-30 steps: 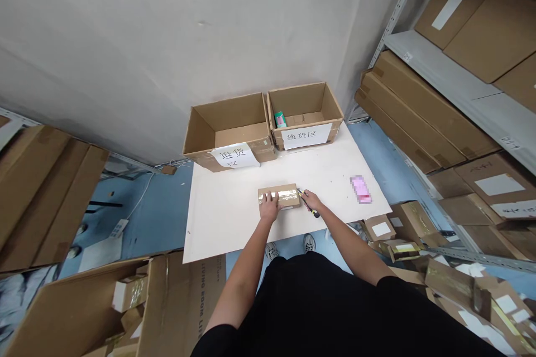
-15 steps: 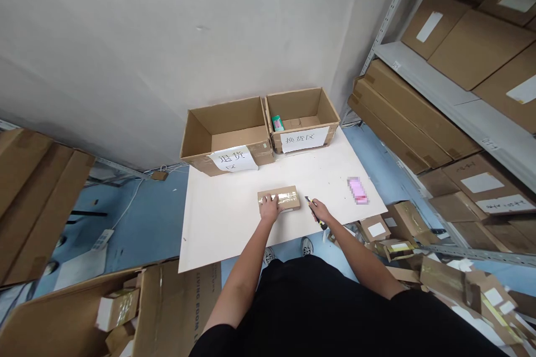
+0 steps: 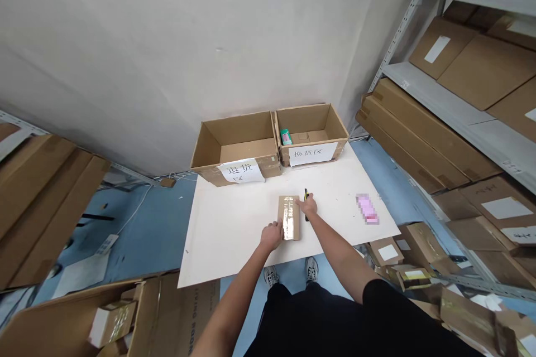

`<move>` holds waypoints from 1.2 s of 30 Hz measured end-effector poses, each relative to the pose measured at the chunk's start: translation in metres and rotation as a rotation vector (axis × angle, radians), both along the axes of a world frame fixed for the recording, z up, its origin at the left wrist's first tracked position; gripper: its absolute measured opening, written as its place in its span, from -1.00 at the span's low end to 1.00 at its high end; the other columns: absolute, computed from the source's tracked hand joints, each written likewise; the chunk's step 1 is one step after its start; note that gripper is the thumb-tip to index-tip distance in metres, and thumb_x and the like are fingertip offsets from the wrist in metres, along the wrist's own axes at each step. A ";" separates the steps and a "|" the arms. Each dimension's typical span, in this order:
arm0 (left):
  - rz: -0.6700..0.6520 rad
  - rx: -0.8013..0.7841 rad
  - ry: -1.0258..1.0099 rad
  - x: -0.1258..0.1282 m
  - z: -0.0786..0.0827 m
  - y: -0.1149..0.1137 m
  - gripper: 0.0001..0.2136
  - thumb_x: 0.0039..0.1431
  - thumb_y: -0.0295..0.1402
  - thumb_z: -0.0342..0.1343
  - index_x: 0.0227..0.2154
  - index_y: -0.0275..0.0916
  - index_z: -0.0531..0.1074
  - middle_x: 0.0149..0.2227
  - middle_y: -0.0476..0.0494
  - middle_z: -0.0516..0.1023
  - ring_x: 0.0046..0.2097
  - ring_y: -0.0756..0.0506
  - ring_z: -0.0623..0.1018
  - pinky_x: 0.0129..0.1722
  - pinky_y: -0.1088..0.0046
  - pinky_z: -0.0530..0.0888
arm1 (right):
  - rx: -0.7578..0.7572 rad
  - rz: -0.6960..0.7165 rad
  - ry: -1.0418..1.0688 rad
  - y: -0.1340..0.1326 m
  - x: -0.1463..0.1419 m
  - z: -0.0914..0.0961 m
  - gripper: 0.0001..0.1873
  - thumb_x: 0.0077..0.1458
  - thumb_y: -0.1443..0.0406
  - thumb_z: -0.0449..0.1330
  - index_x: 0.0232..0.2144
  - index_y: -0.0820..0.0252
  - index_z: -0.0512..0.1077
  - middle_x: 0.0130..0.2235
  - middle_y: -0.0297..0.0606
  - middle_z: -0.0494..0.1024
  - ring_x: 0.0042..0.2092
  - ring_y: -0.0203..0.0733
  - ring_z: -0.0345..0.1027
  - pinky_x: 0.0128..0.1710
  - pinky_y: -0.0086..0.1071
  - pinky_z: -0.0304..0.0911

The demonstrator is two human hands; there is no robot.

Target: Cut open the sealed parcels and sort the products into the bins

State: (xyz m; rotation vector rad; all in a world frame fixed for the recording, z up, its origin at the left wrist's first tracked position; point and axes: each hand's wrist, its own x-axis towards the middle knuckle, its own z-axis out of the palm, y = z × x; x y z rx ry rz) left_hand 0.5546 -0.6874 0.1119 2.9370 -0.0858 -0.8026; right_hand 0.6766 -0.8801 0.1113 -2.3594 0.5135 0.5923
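A small brown cardboard box [image 3: 290, 220] with shiny clear tape along its top lies lengthwise in front of me on the white table [image 3: 234, 234]. Fingers of my left hand [image 3: 273, 235] are closed against its lower left side. My right hand [image 3: 309, 206] is at the box's upper right edge, its fingers touching the cardboard there. Held in that same hand is a black and yellow utility knife [image 3: 306, 194], pointing away from me beside the box; part of it is hidden by the hand.
Two open cartons with paper signs, the left carton [image 3: 272, 166] and the right carton [image 3: 342, 142], stand at the table's back. A small green packet [image 3: 286, 136] sits inside the right one. A blurred pink item [image 3: 367, 209] lies at right. Shelving [image 3: 444, 95] with boxes rises beyond.
The box has turned from lying crosswise to pointing away from me. My left hand went from its top to its left side; my right hand, with the knife, moved in to its right edge.
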 end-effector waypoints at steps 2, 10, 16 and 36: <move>-0.078 -0.006 -0.019 -0.001 0.005 -0.002 -0.44 0.41 -0.32 -0.10 0.44 -0.16 0.17 0.15 -0.43 0.50 0.15 -0.36 0.51 0.08 0.04 0.50 | 0.030 0.066 -0.024 -0.003 0.012 0.008 -0.35 0.11 -0.09 0.39 0.05 0.08 0.25 -0.05 -0.05 0.63 -0.03 0.05 0.60 -0.23 -0.32 0.42; -0.600 -0.206 -0.050 0.055 0.004 -0.005 -0.30 0.30 -0.48 0.09 0.44 0.13 0.15 0.55 -0.07 0.07 0.56 -0.23 0.02 0.42 0.10 0.23 | 0.107 0.158 0.051 -0.040 -0.105 -0.031 -0.46 0.18 -0.07 0.34 0.01 0.06 0.27 -0.15 -0.18 0.63 -0.13 0.00 0.62 -0.29 -0.35 0.38; -0.271 -0.021 -0.193 0.014 -0.039 -0.023 -0.19 0.24 -0.28 0.27 0.50 -0.17 0.09 0.52 -0.42 0.10 0.51 -0.40 0.15 0.37 0.00 0.31 | -0.066 0.104 -0.044 -0.042 -0.087 -0.029 -0.39 0.18 -0.07 0.36 0.07 0.10 0.26 -0.06 -0.04 0.64 0.00 0.09 0.59 -0.16 -0.29 0.37; 0.181 0.098 -0.203 0.010 -0.049 -0.064 -0.19 0.32 -0.06 0.22 0.50 -0.31 0.10 0.48 -0.63 0.13 0.49 -0.53 0.15 0.33 -0.15 0.34 | 0.551 0.130 0.026 -0.066 -0.078 -0.046 -0.68 0.45 0.09 -0.01 -0.37 0.05 0.21 -0.68 -0.58 0.30 -0.70 -0.31 0.28 -0.61 -0.52 0.13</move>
